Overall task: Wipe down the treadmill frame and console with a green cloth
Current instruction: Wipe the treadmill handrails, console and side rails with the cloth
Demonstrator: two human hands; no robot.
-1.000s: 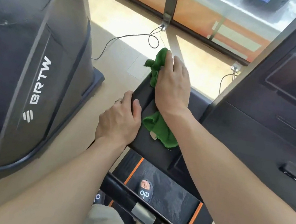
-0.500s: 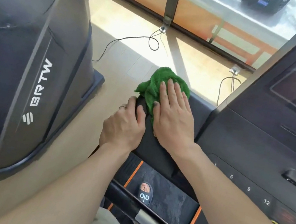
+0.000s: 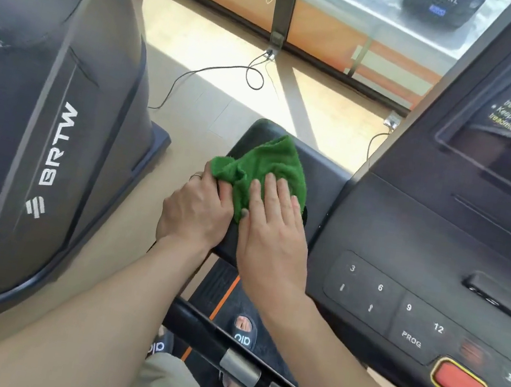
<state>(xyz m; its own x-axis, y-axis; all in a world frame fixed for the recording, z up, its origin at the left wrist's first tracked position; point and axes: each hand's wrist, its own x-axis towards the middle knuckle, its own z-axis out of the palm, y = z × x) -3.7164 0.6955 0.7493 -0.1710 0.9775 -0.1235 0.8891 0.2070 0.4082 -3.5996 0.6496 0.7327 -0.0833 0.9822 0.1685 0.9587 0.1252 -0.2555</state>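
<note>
A crumpled green cloth (image 3: 268, 165) lies on the black left side panel (image 3: 327, 178) of the treadmill console. My right hand (image 3: 272, 229) presses flat on the near part of the cloth, fingers spread. My left hand (image 3: 197, 211) grips the panel's left edge, and its fingertips pinch a corner of the cloth. The console (image 3: 440, 242) with its number keys and a red stop button (image 3: 461, 386) fills the right side. The cloth hides part of the panel.
A second dark machine marked BRTW (image 3: 42, 112) stands close on the left. Cables (image 3: 213, 73) run over the tan floor ahead, below a window. A handlebar with metal sensors (image 3: 253, 370) crosses below my arms, above the belt and my sandalled feet.
The right hand has slid the cloth back along the panel towards me and the cloth has bunched up. The left hand now touches the cloth's corner. The view has shifted right over the console.
</note>
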